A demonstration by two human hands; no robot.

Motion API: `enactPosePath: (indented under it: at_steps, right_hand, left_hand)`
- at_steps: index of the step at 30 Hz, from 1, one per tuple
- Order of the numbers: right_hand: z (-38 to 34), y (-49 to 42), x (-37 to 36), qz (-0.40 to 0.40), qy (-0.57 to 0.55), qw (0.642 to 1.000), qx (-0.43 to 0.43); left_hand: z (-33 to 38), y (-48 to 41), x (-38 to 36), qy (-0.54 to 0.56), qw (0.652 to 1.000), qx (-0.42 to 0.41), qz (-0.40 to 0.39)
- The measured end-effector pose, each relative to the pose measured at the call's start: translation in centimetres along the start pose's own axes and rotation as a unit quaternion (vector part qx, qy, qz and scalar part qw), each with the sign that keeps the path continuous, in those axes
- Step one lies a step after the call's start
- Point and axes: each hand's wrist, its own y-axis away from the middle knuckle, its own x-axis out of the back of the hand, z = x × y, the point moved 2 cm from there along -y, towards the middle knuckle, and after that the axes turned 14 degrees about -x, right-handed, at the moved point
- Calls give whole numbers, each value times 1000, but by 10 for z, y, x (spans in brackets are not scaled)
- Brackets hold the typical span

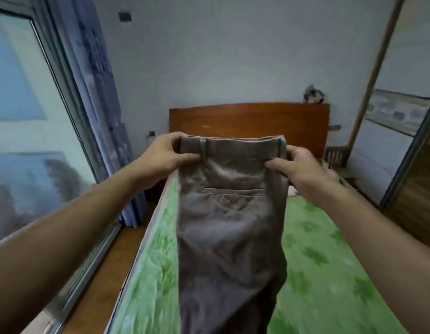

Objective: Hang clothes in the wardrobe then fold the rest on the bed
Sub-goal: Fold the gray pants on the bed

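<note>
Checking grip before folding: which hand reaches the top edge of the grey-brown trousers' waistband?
The left hand: its fingers curl over the top corner of the grey-brown trousers. The right hand pinches the side edge lower down.

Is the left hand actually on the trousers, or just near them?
Touching. The head view shows the left hand pinching the trousers at the waistband's left corner, thumb pressed on the cloth.

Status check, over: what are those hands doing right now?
Left hand and right hand pinch the trousers at the waistband. Trousers hang over the bed. Nothing in the way.
</note>
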Motion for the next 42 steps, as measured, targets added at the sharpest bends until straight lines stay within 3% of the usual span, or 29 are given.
enactPosePath:
  at_steps: [5, 8, 11, 18, 23, 26, 28, 32, 35, 37, 39, 42]
  right_hand:
    - [114, -60, -14, 3, 165, 985, -55]
    - [182, -83, -31, 42, 270, 958, -86]
    - [243, -107, -48, 77, 310, 943, -97]
    - [334, -223, -70, 95, 186, 957, -200]
    - [372, -309, -77, 101, 103, 960, -240]
    - [454, -281, -94, 69, 219, 932, -282]
    - [523, -235, -110, 0, 301, 888, -347]
    - [637, -111, -139, -82, 336, 815, -465]
    - [683, -13, -163, -79, 338, 783, -517]
    - [698, 36, -175, -58, 314, 768, -556]
    - [703, 62, -184, -5, 304, 776, -553]
    - [700, 76, -194, 84, 301, 787, -532]
  left_hand:
    - [-109, 7, -49, -191, 975, 55, -100]
    - [-171, 21, -78, -231, 960, 80, -140]
    - [-233, 32, -102, -194, 962, 143, -129]
    - [-361, -22, -136, -154, 972, 162, -74]
    - [-455, -69, -173, -16, 979, 201, 2]
    - [-522, 4, -221, -48, 958, 275, -59]
    - [-555, 83, -254, -56, 931, 339, -124]
    - [-583, 249, -305, -41, 862, 461, -208]
    - [-576, 347, -334, 45, 831, 527, -171]
    - [-568, 388, -345, 74, 829, 539, -130]
    - [-562, 412, -346, 42, 838, 539, -79]
    - [-554, 433, -339, -40, 838, 538, -80]
